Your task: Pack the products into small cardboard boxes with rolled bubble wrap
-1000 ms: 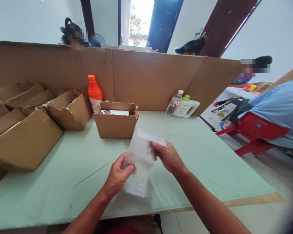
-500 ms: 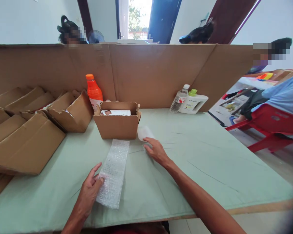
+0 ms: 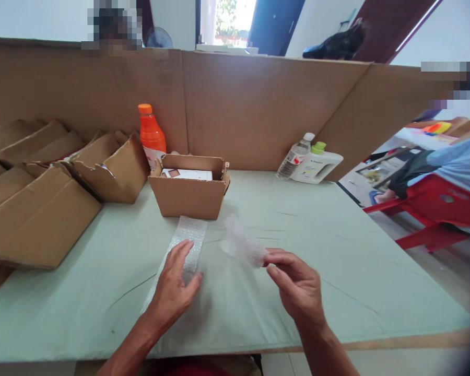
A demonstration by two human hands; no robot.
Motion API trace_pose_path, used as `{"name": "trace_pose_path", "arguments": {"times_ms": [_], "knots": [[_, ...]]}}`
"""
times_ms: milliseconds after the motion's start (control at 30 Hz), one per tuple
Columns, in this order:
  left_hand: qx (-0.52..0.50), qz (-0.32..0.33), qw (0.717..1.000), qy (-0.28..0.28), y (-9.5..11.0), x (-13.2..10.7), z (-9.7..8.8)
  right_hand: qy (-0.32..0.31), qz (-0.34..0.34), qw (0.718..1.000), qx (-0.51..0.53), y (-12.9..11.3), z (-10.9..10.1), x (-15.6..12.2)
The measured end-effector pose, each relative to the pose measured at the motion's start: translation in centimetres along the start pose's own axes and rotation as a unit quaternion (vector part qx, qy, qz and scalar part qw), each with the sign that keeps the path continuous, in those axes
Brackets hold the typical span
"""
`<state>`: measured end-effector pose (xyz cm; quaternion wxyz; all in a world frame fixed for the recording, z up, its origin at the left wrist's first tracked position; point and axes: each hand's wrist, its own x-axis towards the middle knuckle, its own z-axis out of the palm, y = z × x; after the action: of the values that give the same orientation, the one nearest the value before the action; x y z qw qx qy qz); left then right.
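Note:
Between thumb and fingers of my right hand (image 3: 295, 282) is the edge of a thin, translucent white foam sheet (image 3: 243, 243), blurred and raised off the table. My left hand (image 3: 176, 282) hovers with fingers apart over a strip of bubble wrap (image 3: 190, 232); it covers the middle of the strip and holds nothing. The strip lies lengthwise on the green-covered table. Just beyond it stands a small open cardboard box (image 3: 190, 196) with a white printed box (image 3: 191, 174) inside.
Several open cardboard bins (image 3: 43, 209) crowd the left side. An orange bottle (image 3: 152, 130) stands behind the small box. A clear water bottle (image 3: 295, 159) and a white jug (image 3: 317, 166) lean at a cardboard partition (image 3: 274, 104). Other people sit beyond it; a red chair (image 3: 450, 193) is at right.
My right hand has pulled the foam sheet up off the table, toward me and to the right. My left hand has let go of the bubble wrap and moved right, above it.

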<state>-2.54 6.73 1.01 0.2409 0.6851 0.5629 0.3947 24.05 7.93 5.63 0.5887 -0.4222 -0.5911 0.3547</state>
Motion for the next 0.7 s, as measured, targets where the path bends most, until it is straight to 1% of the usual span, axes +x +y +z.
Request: {"name": "trace_pose_path", "arguments": {"times_ms": [67,133,200,233,267,300,333,400,433,467,500,533,567,600,633,700], "knots": [[-0.021,0.018,0.999,-0.027,0.9,1.1,0.3,-0.023,0.007,0.996,0.082,-2.2,-0.4,0.6],[-0.072,0.023,0.994,-0.077,2.0,2.2,0.5,-0.040,0.035,0.988,0.144,-4.4,-0.8,1.4],[-0.165,0.004,0.974,-0.153,3.1,2.8,0.9,-0.042,0.072,0.978,0.190,-6.2,-1.0,2.1],[-0.226,-0.012,0.955,-0.190,3.5,2.8,1.4,-0.035,0.090,0.974,0.206,-6.7,-1.0,2.3],[-0.293,-0.030,0.929,-0.224,3.9,2.7,2.0,-0.024,0.106,0.970,0.217,-7.0,-1.0,2.6],[-0.361,-0.048,0.896,-0.254,4.2,2.3,2.7,-0.012,0.120,0.968,0.222,-6.9,-1.0,2.8],[-0.427,-0.067,0.857,-0.280,4.4,1.7,3.5,0.001,0.132,0.966,0.224,-6.6,-1.1,3.1],[-0.540,-0.109,0.769,-0.324,4.5,0.2,5.2,0.025,0.147,0.964,0.222,-5.2,-1.3,4.0],[-0.584,-0.130,0.726,-0.340,4.5,-0.7,6.0,0.036,0.152,0.963,0.220,-4.2,-1.4,4.6],[-0.618,-0.150,0.688,-0.350,4.4,-1.5,6.7,0.044,0.156,0.962,0.218,-3.0,-1.6,5.2],[-0.642,-0.167,0.661,-0.352,4.3,-2.3,7.3,0.052,0.162,0.962,0.212,-1.6,-1.8,5.9],[-0.656,-0.182,0.647,-0.344,4.1,-2.9,7.9,0.057,0.170,0.963,0.201,-0.1,-2.0,6.6],[-0.660,-0.196,0.647,-0.327,3.9,-3.4,8.3,0.059,0.180,0.965,0.183,1.5,-2.2,7.3],[-0.655,-0.208,0.660,-0.304,3.6,-3.7,8.7,0.060,0.191,0.967,0.161,3.0,-2.4,7.8],[-0.640,-0.223,0.682,-0.274,3.4,-3.9,9.0,0.061,0.203,0.968,0.137,4.5,-2.7,8.2],[-0.585,-0.264,0.738,-0.208,2.9,-4.0,9.4,0.065,0.231,0.966,0.096,7.1,-3.4,8.4]]}}
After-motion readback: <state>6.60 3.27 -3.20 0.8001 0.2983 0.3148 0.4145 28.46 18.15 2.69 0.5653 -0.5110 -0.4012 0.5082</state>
